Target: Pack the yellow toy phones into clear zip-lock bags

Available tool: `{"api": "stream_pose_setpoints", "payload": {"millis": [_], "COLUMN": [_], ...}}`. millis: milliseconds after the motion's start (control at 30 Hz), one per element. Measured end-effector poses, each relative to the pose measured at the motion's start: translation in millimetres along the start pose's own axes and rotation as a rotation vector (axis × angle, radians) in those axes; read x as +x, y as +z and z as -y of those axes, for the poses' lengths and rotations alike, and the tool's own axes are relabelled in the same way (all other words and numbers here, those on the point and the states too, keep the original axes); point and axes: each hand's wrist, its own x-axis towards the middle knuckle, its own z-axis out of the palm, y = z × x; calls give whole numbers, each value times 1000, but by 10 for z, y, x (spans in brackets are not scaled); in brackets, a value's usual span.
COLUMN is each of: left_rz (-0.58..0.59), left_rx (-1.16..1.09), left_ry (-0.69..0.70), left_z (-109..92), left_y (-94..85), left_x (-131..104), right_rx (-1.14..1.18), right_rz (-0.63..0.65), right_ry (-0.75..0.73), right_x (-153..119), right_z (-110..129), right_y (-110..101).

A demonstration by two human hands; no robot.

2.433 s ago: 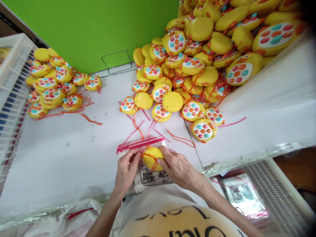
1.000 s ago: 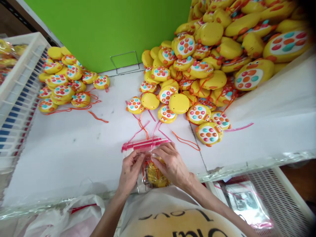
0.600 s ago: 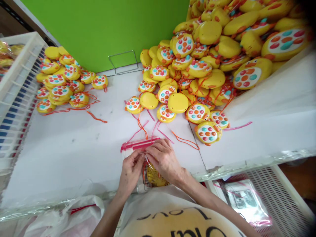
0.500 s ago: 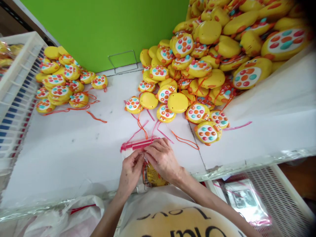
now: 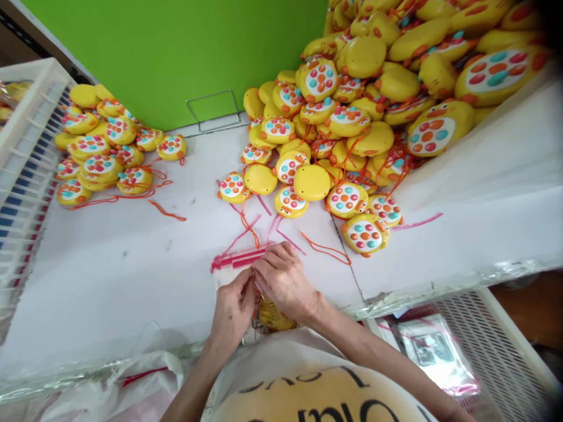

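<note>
My left hand [image 5: 233, 305] and my right hand [image 5: 284, 281] meet at the table's front edge, fingertips pinched together over a clear plastic bag. What the fingertips grip is too small to make out. Partly under my right hand, a yellow toy [image 5: 273, 315] shows through clear plastic. Just beyond my hands lies a flat clear bag with a pink zip strip [image 5: 237, 258]. Yellow duck toys [image 5: 365, 233] with coloured dots and orange cords form a large pile at the right. A smaller group of the same toys [image 5: 100, 167] sits at the left.
A white slatted basket [image 5: 26, 152] stands at the left edge. Behind the table [image 5: 145, 275] rises a green panel [image 5: 176, 58] with a wire stand [image 5: 215, 111]. Below the table are a crate with clear packets [image 5: 437, 346] and a white plastic bag [image 5: 145, 387].
The whole view has shifted slightly, so the toys appear a little further left. My hands stay together, with their fingertips a little closer and my right hand covering more of the zip strip.
</note>
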Motion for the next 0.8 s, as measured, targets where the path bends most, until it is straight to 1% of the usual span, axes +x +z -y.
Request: {"api": "stream_pose_setpoints", "payload": {"millis": [100, 200, 300, 400, 500, 567, 633, 700, 800], "left_rz": [-9, -28, -28, -9, 0, -2, -8, -11, -8], "left_rx": [-30, -140, -294, -416, -486, -511, -515, -523, -552], "left_ry": [-16, -57, -142, -204, -233, -245, -252, -251, -252], "left_z": [28, 76, 151, 231, 293, 316, 325, 324, 318], "left_y": [-9, -33, -58, -67, -60, -55, -53, -52, -54], "left_x": [-6, 8, 32, 51, 61, 66, 70, 72, 66], "right_rx": [6, -3, -49, -131, -229, -281, -282, -212, -62], "right_rz": [-32, -95, -186, -328, -470, -521, -519, -450, -286], "right_ry": [66, 186, 328, 492, 654, 729, 757, 725, 618], "right_x": [3, -102, -347, -675, -966, -1072, -1082, -1002, -797], "right_z": [-73, -285, -600, -899, -1083, -1112, -1057, -930, -700], "right_y": [-70, -216, -459, -775, -1082, -1222, -1265, -1200, -956]}}
